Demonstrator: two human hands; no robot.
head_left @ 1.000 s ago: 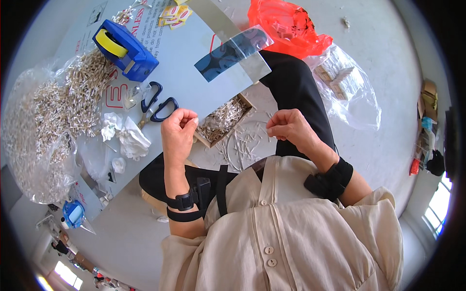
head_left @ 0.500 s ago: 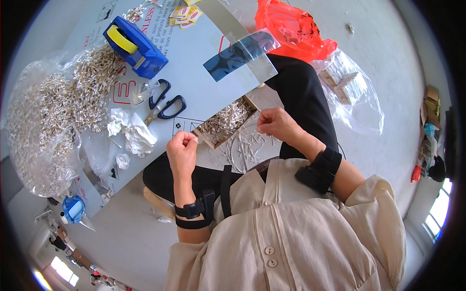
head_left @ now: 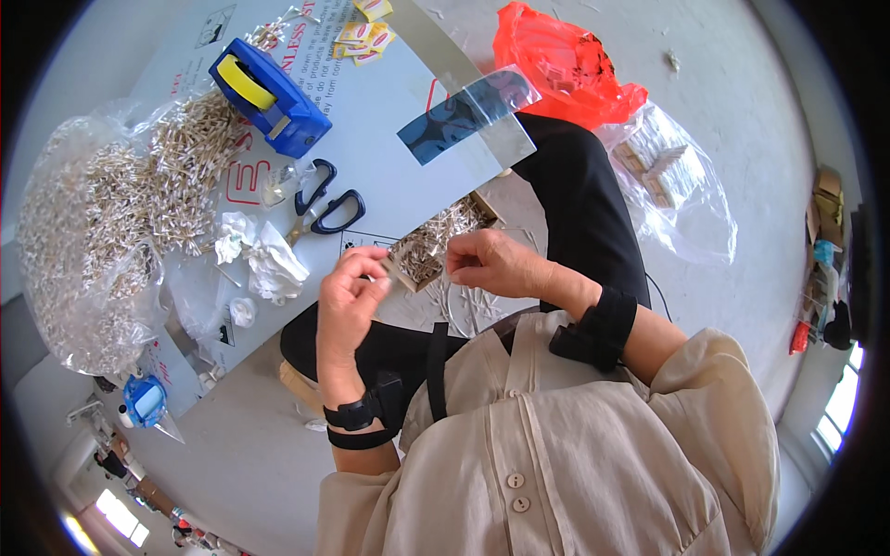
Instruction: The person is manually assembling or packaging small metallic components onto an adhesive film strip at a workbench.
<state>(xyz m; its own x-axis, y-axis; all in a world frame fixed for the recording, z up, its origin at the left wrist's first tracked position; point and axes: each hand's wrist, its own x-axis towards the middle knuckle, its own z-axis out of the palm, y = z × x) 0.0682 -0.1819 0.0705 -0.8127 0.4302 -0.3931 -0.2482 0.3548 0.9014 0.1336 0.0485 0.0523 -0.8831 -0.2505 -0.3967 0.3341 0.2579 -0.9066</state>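
Note:
My left hand (head_left: 350, 301) is at the near left end of a small cardboard box (head_left: 405, 276), thumb and curled fingers apart, with nothing visible between them. Across from it, my right hand (head_left: 496, 262) is closed in a pinch by the box's near right side; whatever its fingertips may hold is hidden. Loose cotton swabs (head_left: 436, 239) fill the box, and more swabs (head_left: 473, 306) are scattered below it. On the table to the left, a large clear plastic bag (head_left: 56, 269) bulges with cotton swabs, some spilling from its opening.
Dark-handled scissors (head_left: 339, 211), a blue tape dispenser (head_left: 301, 120) and crumpled white tissue (head_left: 276, 267) lie on the table (head_left: 371, 185). Tinted film (head_left: 454, 120) lies at its right edge. A red plastic bag (head_left: 565, 74) and a clear bag of white bundles (head_left: 672, 171) are beyond my knee.
My right hand has moved left, toward my left hand and over the box's near side. My left hand's fingers have loosened from a pinch. The view has shifted slightly.

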